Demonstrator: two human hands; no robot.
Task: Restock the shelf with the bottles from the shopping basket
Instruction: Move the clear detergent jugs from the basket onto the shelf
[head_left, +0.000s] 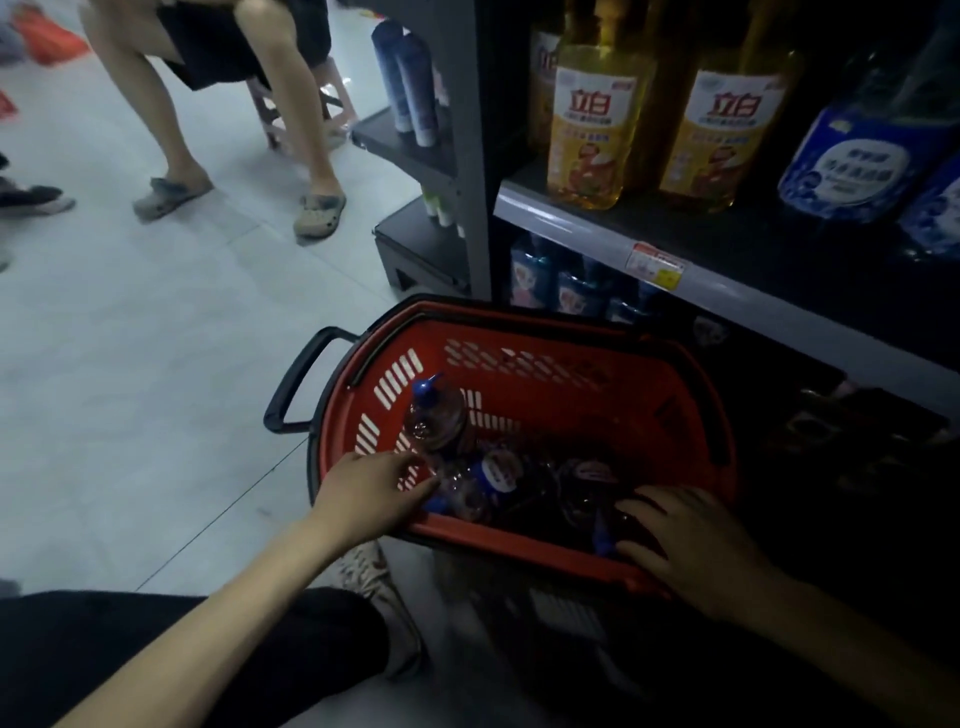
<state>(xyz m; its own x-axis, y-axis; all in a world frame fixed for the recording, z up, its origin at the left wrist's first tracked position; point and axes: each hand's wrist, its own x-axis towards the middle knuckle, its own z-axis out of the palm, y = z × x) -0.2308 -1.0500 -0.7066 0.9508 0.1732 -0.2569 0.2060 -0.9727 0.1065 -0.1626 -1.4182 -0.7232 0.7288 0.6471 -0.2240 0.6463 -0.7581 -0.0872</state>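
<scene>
At the pick-up step, the left hand (371, 486) reaches open-fingered, holding nothing, to a blue-capped bottle (462, 493) at its fingertips in the red basket (493, 538), while I cannot tell the right hand's (691, 540) hold over the dark bottles (582, 488) beneath it; next it should grip and lift to the shelf (597, 241).

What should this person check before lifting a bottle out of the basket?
1. Bottles left in the basket: ok, several bottles inside.
2. Left hand gripping one: not ok, its fingers lie fairly straight, only touching a bottle.
3. Right hand gripping one: cannot tell, too dark.
4. Shelf within reach: ok, the basket sits right beside it.
5. Free room on the shelf: cannot tell, too dark.
</scene>
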